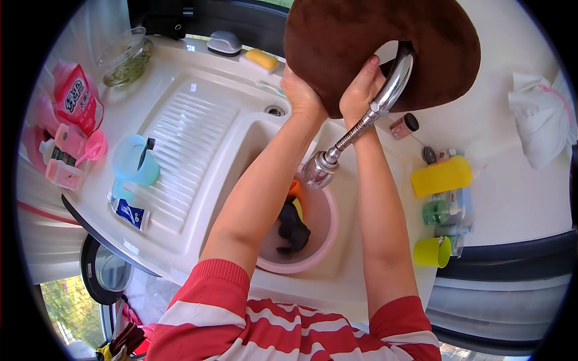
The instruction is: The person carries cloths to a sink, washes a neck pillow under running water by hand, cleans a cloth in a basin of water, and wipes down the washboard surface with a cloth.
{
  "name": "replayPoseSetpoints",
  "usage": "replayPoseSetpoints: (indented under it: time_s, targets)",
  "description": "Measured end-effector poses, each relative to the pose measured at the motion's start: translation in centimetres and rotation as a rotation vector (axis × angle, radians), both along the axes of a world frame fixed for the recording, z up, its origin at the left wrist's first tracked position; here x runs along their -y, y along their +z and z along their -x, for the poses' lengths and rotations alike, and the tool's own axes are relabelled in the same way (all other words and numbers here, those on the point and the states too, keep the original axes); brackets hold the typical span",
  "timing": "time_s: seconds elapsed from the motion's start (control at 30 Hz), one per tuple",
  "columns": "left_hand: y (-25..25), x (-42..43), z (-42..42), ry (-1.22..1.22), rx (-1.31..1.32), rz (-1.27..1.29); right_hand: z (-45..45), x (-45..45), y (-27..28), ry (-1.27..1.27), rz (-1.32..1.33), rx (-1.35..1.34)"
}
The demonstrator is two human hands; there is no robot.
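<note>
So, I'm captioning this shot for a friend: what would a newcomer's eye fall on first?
Probably the big brown plush piece, held up at the top by the left hand and right hand, partly behind the curved chrome faucet. Next, perhaps the pink basin below it in the sink, with something dark and something orange inside.

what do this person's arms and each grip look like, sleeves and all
Short sleeves in wide red and white stripes end in red bands, visibly ribbed on the left. Forearms are bare. The left grip and right grip wear no gloves, and no watch or bracelet shows.
</note>
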State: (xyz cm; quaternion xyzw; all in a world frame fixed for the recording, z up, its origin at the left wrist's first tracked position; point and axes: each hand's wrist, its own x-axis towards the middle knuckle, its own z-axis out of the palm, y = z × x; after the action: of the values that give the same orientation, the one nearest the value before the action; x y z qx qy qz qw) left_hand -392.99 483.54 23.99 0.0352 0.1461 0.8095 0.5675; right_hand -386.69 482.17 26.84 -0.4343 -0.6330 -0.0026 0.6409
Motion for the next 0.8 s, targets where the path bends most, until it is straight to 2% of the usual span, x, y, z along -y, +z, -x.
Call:
replayPoseSetpoints:
  time_s: [0.17, 0.27, 0.37, 0.47, 0.5, 0.57, 0.6, 0.67, 0.7, 0.73, 0.77, 0.8]
  targets:
    - [0.3, 0.3, 0.0, -0.051, 0.014, 0.022, -0.1, 0.1, 0.1, -0.025, 0.065, -0.012]
    - [-0.2, -0.1, 0.2, -0.082, -0.077, 0.035, -0.3, 0.0, -0.2, -0.039, 0.075, 0.007]
    - [-1.0, -1.0, 0.3, -0.077, -0.173, 0.035, -0.6, -1.4, -1.3, -0.008, -0.111, 0.019]
    - [-1.3, 0.5, 2.2, -0.429, -0.068, -0.092, -0.7, 0.6, -0.1, 0.079, 0.132, 0.050]
    - [-1.6, 1.1, 2.6, -0.564, -0.102, 0.044, -1.1, 0.6, -0.4, 0.169, 0.287, -0.056]
    - [-1.6, 2.6, 2.0, -0.619, -0.061, 0.028, -1.1, 0.9, -0.9, 0.229, 0.300, -0.105]
    - [-1.0, 3.4, 1.6, -0.649, -0.038, 0.020, -1.0, 0.2, -1.8, 0.223, 0.196, -0.131]
    - [-1.2, 2.4, 0.9, -0.628, 0.136, -0.162, -0.7, 0.0, -2.7, 0.264, 0.196, -0.255]
    - [-1.1, 1.8, 0.7, -0.527, 0.036, -0.151, -0.5, -0.3, -2.9, 0.324, 0.210, -0.330]
    - [1.7, 2.1, 0.8, -0.382, 0.352, -0.163, -0.1, -0.4, -2.8, 0.387, 0.210, -0.406]
    - [1.8, 2.0, 0.7, -0.358, 0.308, -0.157, 0.4, 0.1, -2.6, 0.245, 0.387, -0.478]
    - [1.7, 1.5, 0.5, -0.335, 0.263, -0.155, 0.6, -0.1, -2.9, 0.082, 0.222, -0.275]
